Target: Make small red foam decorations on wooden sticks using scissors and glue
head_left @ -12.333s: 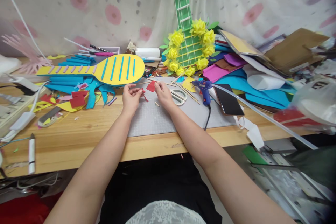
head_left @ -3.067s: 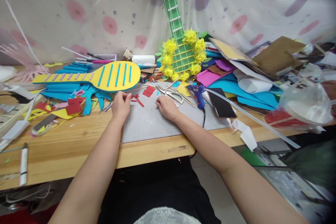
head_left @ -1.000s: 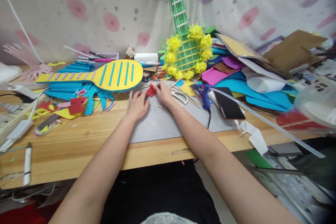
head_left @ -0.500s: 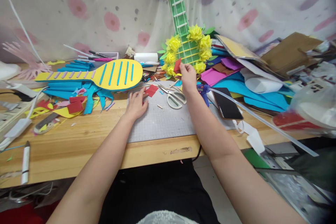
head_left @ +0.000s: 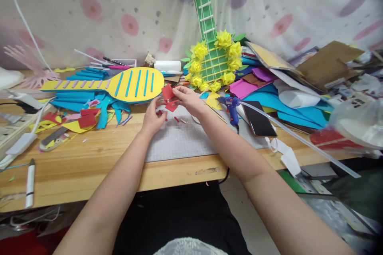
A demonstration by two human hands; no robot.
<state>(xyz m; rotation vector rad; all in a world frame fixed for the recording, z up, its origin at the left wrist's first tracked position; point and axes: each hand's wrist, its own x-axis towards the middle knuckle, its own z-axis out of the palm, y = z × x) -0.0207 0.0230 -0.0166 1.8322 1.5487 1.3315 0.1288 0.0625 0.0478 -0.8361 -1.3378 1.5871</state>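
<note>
Over the grey cutting mat (head_left: 179,143), my right hand (head_left: 190,101) pinches a small piece of red paper (head_left: 167,92). A second red piece (head_left: 171,106) shows just below it, near the same fingertips. My left hand (head_left: 154,117) is beside them on the left, thumb and fingers apart, with nothing plainly held. Small red scraps (head_left: 176,119) lie on the mat by the left fingers. The scissors are mostly hidden behind my right hand and forearm. To the right of that forearm stands a blue glue gun (head_left: 232,110) with a long clear glue stick (head_left: 299,137).
A yellow paper instrument shape (head_left: 136,83) with blue strips lies left. A green guitar shape (head_left: 214,61) with yellow flowers leans against the back curtain. A phone (head_left: 259,118) and stacked coloured sheets (head_left: 299,107) are right. Paper scraps (head_left: 88,119) and a white marker (head_left: 30,183) are left.
My right hand has moved left and down with red paper, from beside the flowers to beside my left hand. My left hand has lifted slightly, its fingers more curled.
</note>
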